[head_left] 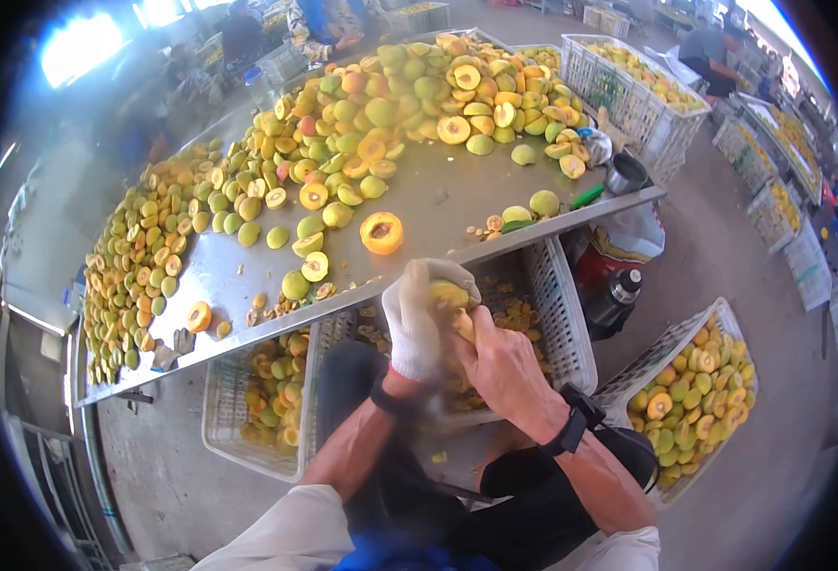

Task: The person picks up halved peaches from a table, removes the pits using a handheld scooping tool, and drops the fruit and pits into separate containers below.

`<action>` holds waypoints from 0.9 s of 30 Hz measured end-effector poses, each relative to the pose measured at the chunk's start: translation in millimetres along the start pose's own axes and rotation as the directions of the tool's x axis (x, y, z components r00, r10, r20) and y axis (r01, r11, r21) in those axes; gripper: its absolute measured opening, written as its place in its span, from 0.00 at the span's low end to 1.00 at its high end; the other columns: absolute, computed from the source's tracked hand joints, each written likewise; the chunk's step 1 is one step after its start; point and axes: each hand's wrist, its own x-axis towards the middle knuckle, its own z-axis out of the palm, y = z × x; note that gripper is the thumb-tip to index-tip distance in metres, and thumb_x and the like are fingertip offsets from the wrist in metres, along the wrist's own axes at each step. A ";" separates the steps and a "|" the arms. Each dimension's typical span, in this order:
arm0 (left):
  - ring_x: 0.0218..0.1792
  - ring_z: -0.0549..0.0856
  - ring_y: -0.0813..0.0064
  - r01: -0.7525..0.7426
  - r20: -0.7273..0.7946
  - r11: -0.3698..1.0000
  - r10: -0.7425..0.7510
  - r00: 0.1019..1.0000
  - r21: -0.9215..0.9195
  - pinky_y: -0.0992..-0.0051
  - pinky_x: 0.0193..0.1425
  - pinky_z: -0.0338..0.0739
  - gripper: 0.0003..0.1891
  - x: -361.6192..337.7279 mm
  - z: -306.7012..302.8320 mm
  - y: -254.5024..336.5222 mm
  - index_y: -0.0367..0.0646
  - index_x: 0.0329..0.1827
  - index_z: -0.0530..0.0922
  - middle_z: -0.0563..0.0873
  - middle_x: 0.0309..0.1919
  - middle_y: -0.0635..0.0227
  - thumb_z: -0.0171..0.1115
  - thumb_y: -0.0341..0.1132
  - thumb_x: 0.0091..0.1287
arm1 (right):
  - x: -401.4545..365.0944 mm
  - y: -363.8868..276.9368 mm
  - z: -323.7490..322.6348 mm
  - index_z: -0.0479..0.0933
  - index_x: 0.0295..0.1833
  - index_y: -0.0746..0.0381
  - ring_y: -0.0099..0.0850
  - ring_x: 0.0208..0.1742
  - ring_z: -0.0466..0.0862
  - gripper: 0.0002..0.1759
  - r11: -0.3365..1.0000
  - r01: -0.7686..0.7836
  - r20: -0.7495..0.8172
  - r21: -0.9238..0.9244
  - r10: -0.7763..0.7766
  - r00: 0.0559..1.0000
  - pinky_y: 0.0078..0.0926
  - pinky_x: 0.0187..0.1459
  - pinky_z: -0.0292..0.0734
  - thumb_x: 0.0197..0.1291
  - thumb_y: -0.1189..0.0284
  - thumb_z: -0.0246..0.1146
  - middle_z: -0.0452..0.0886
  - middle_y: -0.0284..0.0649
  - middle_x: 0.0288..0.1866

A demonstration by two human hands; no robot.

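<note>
My left hand (409, 324), in a white glove, is closed around a yellow-green peach (450, 293) just off the table's near edge. My bare right hand (509, 366) presses up against the same fruit with its fingers curled. Whether a small tool sits in the right fingers is hidden. Below both hands stands a white crate (563, 314) with pits and scraps in it. On the metal table (428, 209), a halved orange peach (382, 233) lies cut side up close to my left hand.
Whole and halved peaches (343, 114) are heaped along the table's far side. A green-handled knife (587, 196) and a metal cup (626, 173) lie at the right corner. Fruit-filled crates (238, 409) flank my legs. A black thermos (617, 297) stands on the floor. Other people work beyond.
</note>
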 end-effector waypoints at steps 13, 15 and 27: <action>0.34 0.86 0.74 -0.045 -0.012 0.999 0.045 0.999 -0.006 0.75 0.40 0.82 0.24 2.2 1.1 -11.3 0.35 0.43 0.82 0.89 0.36 0.61 0.44 0.46 0.85 | -2.6 8.9 2.5 0.74 0.53 0.69 0.60 0.30 0.84 0.15 0.990 0.138 -0.059 0.032 -0.136 0.989 0.53 0.32 0.79 0.76 0.65 0.61 0.80 0.59 0.26; 0.35 0.86 0.74 -0.030 -0.045 0.998 0.027 0.999 -0.061 0.74 0.42 0.82 0.24 1.7 3.6 -14.7 0.36 0.46 0.82 0.89 0.37 0.61 0.45 0.47 0.85 | -3.3 11.7 4.2 0.74 0.53 0.68 0.59 0.29 0.84 0.15 0.987 0.152 -0.080 0.058 -0.148 0.986 0.53 0.32 0.79 0.76 0.65 0.61 0.80 0.58 0.26; 0.35 0.83 0.81 -0.005 -0.120 0.999 0.001 0.993 -0.033 0.79 0.39 0.78 0.21 0.5 9.0 -9.1 0.39 0.48 0.81 0.86 0.37 0.69 0.48 0.49 0.85 | -2.6 12.6 7.3 0.75 0.61 0.67 0.58 0.29 0.84 0.16 0.982 0.167 -0.100 0.091 -0.158 0.982 0.52 0.32 0.79 0.75 0.69 0.61 0.81 0.57 0.28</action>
